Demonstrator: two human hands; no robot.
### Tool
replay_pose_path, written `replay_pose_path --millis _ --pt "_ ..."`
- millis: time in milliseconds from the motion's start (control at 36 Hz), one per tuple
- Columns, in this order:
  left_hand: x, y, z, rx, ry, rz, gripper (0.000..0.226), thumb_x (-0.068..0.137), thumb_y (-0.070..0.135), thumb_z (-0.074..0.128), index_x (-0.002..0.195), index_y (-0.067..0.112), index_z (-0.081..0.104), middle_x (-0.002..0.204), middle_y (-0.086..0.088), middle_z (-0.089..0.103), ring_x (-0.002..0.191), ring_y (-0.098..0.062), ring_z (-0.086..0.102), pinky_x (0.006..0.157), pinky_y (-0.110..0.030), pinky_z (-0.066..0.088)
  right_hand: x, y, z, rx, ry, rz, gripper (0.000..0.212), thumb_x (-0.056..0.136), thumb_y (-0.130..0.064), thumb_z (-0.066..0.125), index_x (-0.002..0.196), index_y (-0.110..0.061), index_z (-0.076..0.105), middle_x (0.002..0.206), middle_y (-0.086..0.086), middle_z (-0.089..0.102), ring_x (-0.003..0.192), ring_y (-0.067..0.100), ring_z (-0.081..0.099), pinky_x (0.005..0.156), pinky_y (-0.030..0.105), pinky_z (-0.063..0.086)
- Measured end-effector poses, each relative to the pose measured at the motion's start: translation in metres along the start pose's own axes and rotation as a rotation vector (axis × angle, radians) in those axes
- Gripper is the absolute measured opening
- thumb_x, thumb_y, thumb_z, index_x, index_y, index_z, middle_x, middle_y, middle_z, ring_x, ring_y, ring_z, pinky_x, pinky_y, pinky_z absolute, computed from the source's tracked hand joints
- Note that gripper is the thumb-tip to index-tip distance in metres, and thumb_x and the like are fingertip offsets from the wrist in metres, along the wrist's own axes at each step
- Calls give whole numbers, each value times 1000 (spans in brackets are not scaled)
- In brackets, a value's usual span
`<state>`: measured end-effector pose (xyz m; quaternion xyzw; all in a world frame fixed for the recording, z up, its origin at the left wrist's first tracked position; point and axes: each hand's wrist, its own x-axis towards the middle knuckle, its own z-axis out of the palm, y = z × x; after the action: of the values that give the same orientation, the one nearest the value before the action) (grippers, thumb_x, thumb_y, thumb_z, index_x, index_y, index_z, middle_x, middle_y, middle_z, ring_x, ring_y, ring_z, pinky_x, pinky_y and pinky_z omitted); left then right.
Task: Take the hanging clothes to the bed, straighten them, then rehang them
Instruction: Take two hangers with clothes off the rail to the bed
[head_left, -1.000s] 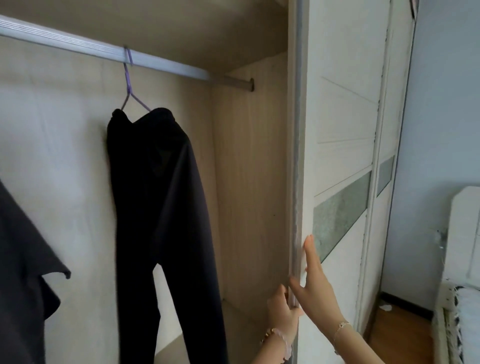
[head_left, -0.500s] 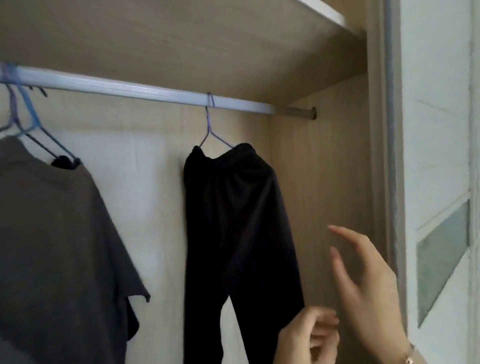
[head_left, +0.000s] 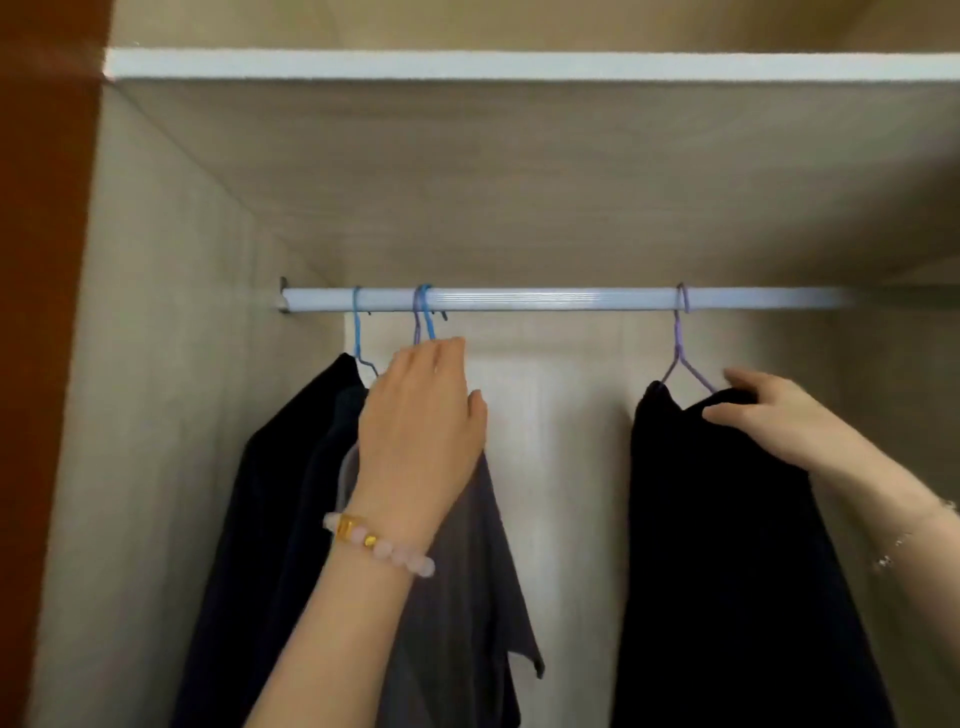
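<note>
The clothes are hanging on the rail inside the wardrobe. The left hand is reaching up to the blue hanger above the grey shirt. Its fingers are bending by the wire, but I cannot tell if they are gripping it. The right hand is pinching the top of the black trousers, just under the purple hanger. The clothes are looking soft, floppy and light, so they could be sliding off the thin wire. The neck of each hanger is looking like the best place to hold, lifting it up off the rail.
</note>
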<state>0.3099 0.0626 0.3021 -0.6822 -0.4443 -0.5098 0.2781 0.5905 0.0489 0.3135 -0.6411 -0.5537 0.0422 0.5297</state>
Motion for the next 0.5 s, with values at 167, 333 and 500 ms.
replay_pose_path --millis 167,333,500 --pt "29 -29 -14 331 -410 -248 27 93 27 40 111 9 49 121 -10 54 109 -31 53 74 -31 35 31 12 14 328 -73 121 23 102 10 58 113 -9 61 80 9 67 70 17 57 43 8 52" --pt "46 -36 -9 308 -563 -225 30 81 27 53 108 14 57 110 -5 60 101 -26 58 86 -40 50 43 21 28 609 -130 163 29 98 14 56 121 11 73 113 24 77 87 31 65 56 24 62" --pt "46 -22 8 -55 -584 -336 20 80 13 55 94 -1 61 100 -12 66 94 -26 63 82 -35 52 45 24 28 620 -122 141 34 97 10 57 127 24 64 124 42 69 90 33 55 64 31 45"
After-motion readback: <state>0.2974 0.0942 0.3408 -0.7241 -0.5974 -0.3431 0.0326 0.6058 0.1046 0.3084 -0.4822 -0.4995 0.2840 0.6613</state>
